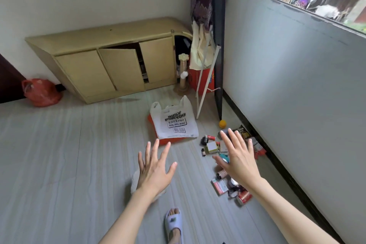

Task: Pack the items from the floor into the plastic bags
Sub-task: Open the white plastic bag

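From the head camera I look down on a grey floor [59,154] in the corner of a room. My left hand [153,170] is held out in front of me with its fingers spread wide, holding nothing. My right hand [236,158] is stretched out the same way, fingers fanned and empty, and in this view it lies over the scatter of small things along the wall.

A white plastic bag [174,123] with black print lies flat on the floor ahead of my hands, on top of an orange bag [168,141] whose edge shows beneath it. To the right of the bags, near the dark skirting, the items lie loose: an orange ball [222,123], a small red tube [211,137], a dark little bottle [204,140], a white and yellow box [212,147], a flat pink packet [219,186], a red can [244,197] on its side and a brown jar [221,174]. Several more pieces are hidden behind my right hand, and I cannot tell what they are.

At the far wall stands a low beige cabinet [107,61] with its middle door ajar. A red bag [40,92] sits to its left, and a cat scratching post [182,75] stands just to its right. My foot in a pale slipper [173,222] shows at the bottom.
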